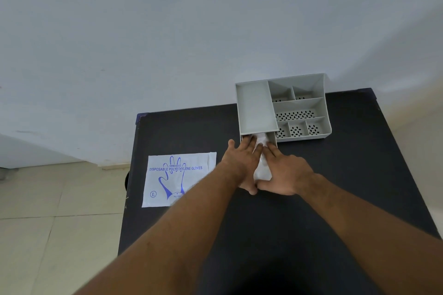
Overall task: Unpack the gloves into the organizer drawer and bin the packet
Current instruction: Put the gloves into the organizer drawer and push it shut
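Note:
A grey organizer [299, 103] with several compartments stands at the back of the black table [311, 199]. Its drawer [273, 137] at the left front is pulled out a little. A wad of clear plastic gloves [262, 165] lies half inside the drawer and half on the table. My left hand [242, 163] and my right hand [287, 172] press on the wad from either side, fingers pointing into the drawer. The flat white packet [177, 179], printed in blue with a hand outline and "disposable polyethylene gloves", lies on the table to the left of my left arm.
The table stands against a pale wall [167, 31]. Beige tiled floor [48, 223] shows on the left, below the table edge. No bin is in view.

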